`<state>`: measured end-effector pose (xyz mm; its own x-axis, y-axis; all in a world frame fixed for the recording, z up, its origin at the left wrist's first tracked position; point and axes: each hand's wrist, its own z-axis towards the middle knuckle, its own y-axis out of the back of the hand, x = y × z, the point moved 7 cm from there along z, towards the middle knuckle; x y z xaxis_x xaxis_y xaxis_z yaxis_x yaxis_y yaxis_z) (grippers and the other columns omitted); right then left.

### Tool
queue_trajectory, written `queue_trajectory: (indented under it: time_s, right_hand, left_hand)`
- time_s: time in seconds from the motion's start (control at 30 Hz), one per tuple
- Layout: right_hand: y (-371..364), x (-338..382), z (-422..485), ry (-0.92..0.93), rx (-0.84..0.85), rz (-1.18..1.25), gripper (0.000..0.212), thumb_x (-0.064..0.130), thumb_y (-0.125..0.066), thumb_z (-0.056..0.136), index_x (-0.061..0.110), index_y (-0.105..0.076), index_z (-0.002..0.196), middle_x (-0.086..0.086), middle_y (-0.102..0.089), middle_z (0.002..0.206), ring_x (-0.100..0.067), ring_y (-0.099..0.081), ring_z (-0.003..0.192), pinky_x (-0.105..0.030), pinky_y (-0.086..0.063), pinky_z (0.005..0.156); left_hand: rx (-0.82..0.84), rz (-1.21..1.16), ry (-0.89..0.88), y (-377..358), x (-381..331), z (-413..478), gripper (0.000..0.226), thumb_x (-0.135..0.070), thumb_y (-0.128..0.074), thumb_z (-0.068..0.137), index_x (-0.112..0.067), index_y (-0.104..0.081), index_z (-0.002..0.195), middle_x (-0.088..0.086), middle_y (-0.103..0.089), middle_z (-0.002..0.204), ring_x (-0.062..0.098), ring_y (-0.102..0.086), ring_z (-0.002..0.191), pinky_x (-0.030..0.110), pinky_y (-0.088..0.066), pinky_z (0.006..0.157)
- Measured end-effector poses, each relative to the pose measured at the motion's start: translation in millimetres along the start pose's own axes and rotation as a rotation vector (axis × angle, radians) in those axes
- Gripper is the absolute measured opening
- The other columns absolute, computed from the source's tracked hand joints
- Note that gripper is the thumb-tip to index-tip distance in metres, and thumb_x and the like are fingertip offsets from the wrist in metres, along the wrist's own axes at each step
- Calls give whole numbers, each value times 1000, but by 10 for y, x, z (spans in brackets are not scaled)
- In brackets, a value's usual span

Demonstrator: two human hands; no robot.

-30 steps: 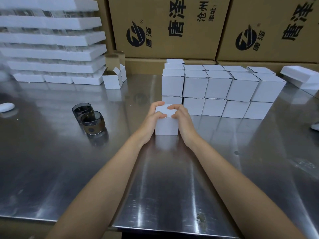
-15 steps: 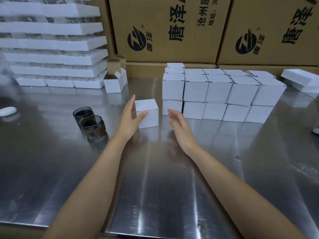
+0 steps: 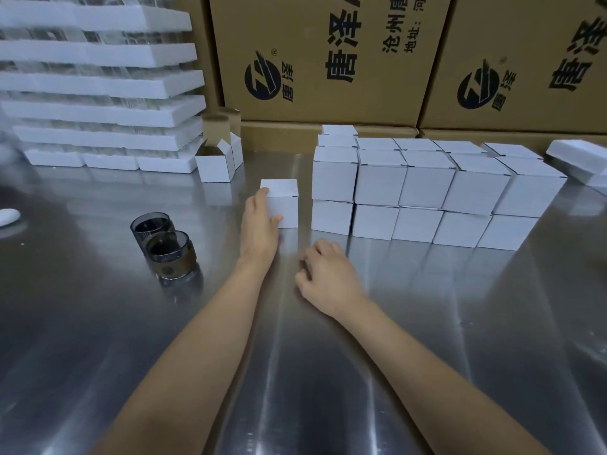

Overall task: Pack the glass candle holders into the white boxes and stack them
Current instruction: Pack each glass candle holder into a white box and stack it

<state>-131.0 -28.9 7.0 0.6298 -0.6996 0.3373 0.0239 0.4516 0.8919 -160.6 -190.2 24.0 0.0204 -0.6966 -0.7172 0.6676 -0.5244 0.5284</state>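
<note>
Finds closed white box (image 3: 283,205) slid outward on tabletop (image 3: 328,372), now just beside stacked boxes (image 3: 427,185), gap remaining. Left hand (image 3: 259,224) flat-fingered against its side; right hand (image 3: 328,277) withdrawn, loosely curled, empty. Stacking judged unfinished; two glass candle holders (image 3: 170,254) unpacked.

Packing workshop: printed shipping cartons (image 3: 328,54) behind steel table (image 3: 312,372).

唐泽, 沧州, 地址 on brown cartons (image 3: 328,103)
</note>
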Motion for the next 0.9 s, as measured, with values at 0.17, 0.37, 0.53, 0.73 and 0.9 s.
queue_trajectory:
  time_s: [0.17,0.37,0.53,0.73,0.9]
  right_hand:
    - [-11,60,246,14,-71,-175,19,32,-44,89,13,-45,93,-7,-58,102,-28,-51,97,-33,-30,66]
    - [-105,-80,502,-51,-47,-159,23,33,-43,90,13,-42,79,-11,-64,89,-33,-60,85,-32,-27,62]
    - [-154,-116,559,-51,-33,-177,29,35,-41,91,14,-45,70,-12,-62,86,-31,-55,78,-33,-26,61]
    - [-132,-137,564,-42,-73,-141,28,33,-43,90,15,-44,69,-12,-60,80,-31,-51,71,-32,-22,59]
    - [-106,-173,577,-64,-82,-94,26,32,-45,89,15,-45,69,-14,-64,81,-34,-59,78,-32,-27,59]
  left_hand:
    - [-19,98,15,-161,40,272,54,-12,-55,96,-15,-34,145,9,-42,146,28,-46,128,40,-41,97]
    - [34,166,-34,-424,64,591,55,-19,-56,96,-21,-34,146,2,-45,146,26,-48,126,41,-43,90]
    - [100,138,-91,-611,71,766,60,-18,-58,94,-22,-32,148,4,-45,147,30,-47,128,42,-42,94]
    - [142,40,-122,-642,73,757,71,-14,-58,93,-23,-21,153,-1,-35,155,24,-38,138,42,-39,106]
    - [-14,-113,-39,-468,68,574,69,-1,-51,91,-16,-22,153,0,-26,159,15,-27,144,20,-24,106]
